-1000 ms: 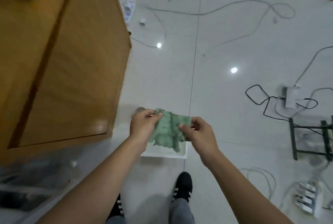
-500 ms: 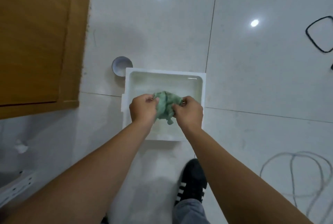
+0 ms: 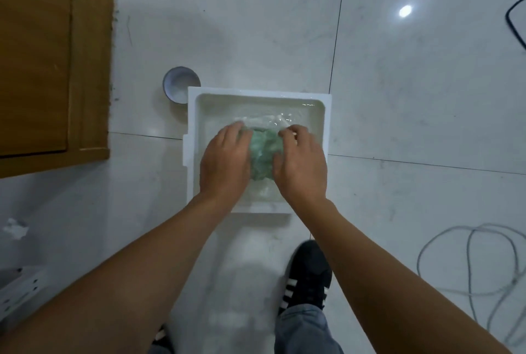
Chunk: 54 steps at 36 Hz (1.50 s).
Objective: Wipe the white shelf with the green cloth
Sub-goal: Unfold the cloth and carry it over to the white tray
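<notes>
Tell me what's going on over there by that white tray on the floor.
A person stands over a white rectangular foam tray of water on the pale tiled floor. The left hand and right hand hold a crumpled green cloth between them, down in the rippling water, apparently wetting it. A small round white cup sits at the tray's far left corner, near a brown wooden cabinet.

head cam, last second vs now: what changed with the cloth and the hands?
The green cloth, spread out between the hands a second ago and then bunched up above the white tray, has gone down into the tray's water. The left hand and right hand went down with it without letting go, one on each side. The tray and the round cup beside it stayed put.
</notes>
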Available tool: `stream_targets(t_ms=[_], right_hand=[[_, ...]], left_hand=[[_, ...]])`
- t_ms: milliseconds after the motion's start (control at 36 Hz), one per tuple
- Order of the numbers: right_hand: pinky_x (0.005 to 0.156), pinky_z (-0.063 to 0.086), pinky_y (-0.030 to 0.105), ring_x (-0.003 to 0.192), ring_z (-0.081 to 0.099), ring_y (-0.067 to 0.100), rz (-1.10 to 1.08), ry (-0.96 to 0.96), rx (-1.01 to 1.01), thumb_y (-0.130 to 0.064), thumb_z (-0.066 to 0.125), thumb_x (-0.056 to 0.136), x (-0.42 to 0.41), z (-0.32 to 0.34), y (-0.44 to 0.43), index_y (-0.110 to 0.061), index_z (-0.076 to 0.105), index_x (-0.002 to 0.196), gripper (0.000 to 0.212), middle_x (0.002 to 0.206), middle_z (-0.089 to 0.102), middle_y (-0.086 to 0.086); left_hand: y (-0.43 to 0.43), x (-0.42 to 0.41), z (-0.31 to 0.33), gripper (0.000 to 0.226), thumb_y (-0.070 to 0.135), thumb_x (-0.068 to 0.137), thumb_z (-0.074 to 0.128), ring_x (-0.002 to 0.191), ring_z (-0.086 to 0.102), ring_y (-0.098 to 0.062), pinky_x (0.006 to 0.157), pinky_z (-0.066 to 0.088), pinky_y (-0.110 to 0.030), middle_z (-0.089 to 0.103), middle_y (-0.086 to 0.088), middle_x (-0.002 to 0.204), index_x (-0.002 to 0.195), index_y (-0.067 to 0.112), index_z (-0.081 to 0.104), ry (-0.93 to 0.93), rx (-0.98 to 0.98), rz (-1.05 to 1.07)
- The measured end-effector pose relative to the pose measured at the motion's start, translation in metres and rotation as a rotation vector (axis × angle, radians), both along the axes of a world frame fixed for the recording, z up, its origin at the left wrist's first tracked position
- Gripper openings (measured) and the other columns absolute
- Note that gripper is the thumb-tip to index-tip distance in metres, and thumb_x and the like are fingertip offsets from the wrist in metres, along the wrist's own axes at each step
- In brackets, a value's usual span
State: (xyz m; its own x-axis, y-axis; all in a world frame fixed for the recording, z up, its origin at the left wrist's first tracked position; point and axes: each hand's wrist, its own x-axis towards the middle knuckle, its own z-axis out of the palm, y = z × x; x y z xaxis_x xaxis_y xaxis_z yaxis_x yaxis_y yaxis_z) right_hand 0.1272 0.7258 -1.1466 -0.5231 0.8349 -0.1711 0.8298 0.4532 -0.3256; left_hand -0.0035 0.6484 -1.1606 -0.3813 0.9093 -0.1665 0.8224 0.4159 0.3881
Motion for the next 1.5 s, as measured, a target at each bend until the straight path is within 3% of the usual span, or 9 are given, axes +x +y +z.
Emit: stream_targets(t_ms=[83, 194, 417, 750, 917, 1083, 1306, 1500], right_hand=[[0.082, 0.045, 0.038, 0.104, 0.056, 0.03, 0.181, -0.019, 0.012, -0.011, 0.061, 0.084, 0.008, -0.008, -0.009, -0.01, 0.063, 0.115, 0.031, 0.125, 0.059, 0.009], [0.091, 0.043, 0.037, 0.116, 0.055, 0.027, 0.202, -0.047, -0.017, -0.011, 0.061, 0.086, 0.011, -0.025, -0.013, -0.013, 0.062, 0.118, 0.032, 0.131, 0.058, 0.006], [0.07, 0.044, 0.035, 0.092, 0.06, 0.03, 0.131, -0.079, 0.001, -0.009, 0.066, 0.081, 0.002, -0.047, -0.001, -0.014, 0.067, 0.102, 0.022, 0.119, 0.064, 0.004], [0.074, 0.043, 0.037, 0.09, 0.058, 0.029, 0.187, -0.145, 0.037, -0.013, 0.066, 0.08, 0.008, -0.063, -0.005, -0.016, 0.065, 0.104, 0.025, 0.113, 0.063, 0.005], [0.073, 0.04, 0.037, 0.087, 0.056, 0.028, 0.201, -0.186, 0.07, -0.013, 0.064, 0.081, 0.006, -0.066, -0.007, -0.018, 0.064, 0.1, 0.02, 0.106, 0.062, 0.003], [0.07, 0.037, 0.035, 0.084, 0.053, 0.027, 0.233, -0.239, 0.105, -0.013, 0.068, 0.077, 0.006, -0.065, -0.006, -0.017, 0.063, 0.099, 0.023, 0.101, 0.06, 0.005], [0.074, 0.038, 0.038, 0.089, 0.053, 0.03, 0.208, -0.246, 0.062, -0.026, 0.064, 0.084, 0.005, -0.054, -0.005, -0.013, 0.059, 0.102, 0.024, 0.105, 0.058, 0.009], [0.087, 0.043, 0.04, 0.106, 0.055, 0.03, 0.175, -0.202, -0.122, -0.035, 0.055, 0.092, 0.005, -0.033, -0.015, -0.013, 0.058, 0.115, 0.032, 0.121, 0.058, 0.009]], left_hand=[[-0.01, -0.006, -0.009, 0.048, -0.01, 0.07, 0.077, 0.122, 0.064, -0.039, 0.101, 0.054, -0.046, 0.068, -0.02, 0.13, 0.116, 0.002, 0.07, 0.062, 0.003, -0.155], [-0.01, -0.011, -0.024, 0.049, -0.009, 0.072, 0.079, 0.125, 0.064, -0.038, 0.109, 0.048, -0.049, 0.069, -0.021, 0.129, 0.119, 0.0, 0.071, 0.084, -0.039, -0.235], [-0.005, -0.014, -0.045, 0.056, -0.015, 0.065, 0.079, 0.12, 0.067, -0.039, 0.107, 0.05, -0.051, 0.068, -0.023, 0.131, 0.119, -0.002, 0.071, 0.072, -0.062, -0.248], [-0.011, -0.008, -0.055, 0.052, -0.011, 0.077, 0.073, 0.127, 0.063, -0.035, 0.115, 0.042, -0.044, 0.065, -0.019, 0.138, 0.128, 0.002, 0.069, 0.058, -0.08, -0.212], [-0.01, -0.009, -0.059, 0.044, -0.008, 0.075, 0.076, 0.119, 0.067, -0.035, 0.109, 0.048, -0.043, 0.071, -0.017, 0.128, 0.117, 0.005, 0.073, 0.105, -0.059, -0.245], [-0.01, -0.011, -0.059, 0.051, -0.01, 0.065, 0.081, 0.117, 0.068, -0.036, 0.108, 0.049, -0.043, 0.071, -0.019, 0.126, 0.114, 0.002, 0.074, 0.122, -0.091, -0.269], [-0.01, -0.016, -0.051, 0.044, 0.001, 0.08, 0.079, 0.123, 0.064, -0.036, 0.111, 0.045, -0.044, 0.068, -0.018, 0.132, 0.123, 0.005, 0.07, 0.08, -0.145, -0.262], [-0.015, -0.014, -0.026, 0.05, 0.032, 0.107, 0.048, 0.15, 0.035, -0.032, 0.127, 0.019, -0.044, 0.04, -0.013, 0.161, 0.151, 0.008, 0.043, -0.018, -0.338, -0.256]])
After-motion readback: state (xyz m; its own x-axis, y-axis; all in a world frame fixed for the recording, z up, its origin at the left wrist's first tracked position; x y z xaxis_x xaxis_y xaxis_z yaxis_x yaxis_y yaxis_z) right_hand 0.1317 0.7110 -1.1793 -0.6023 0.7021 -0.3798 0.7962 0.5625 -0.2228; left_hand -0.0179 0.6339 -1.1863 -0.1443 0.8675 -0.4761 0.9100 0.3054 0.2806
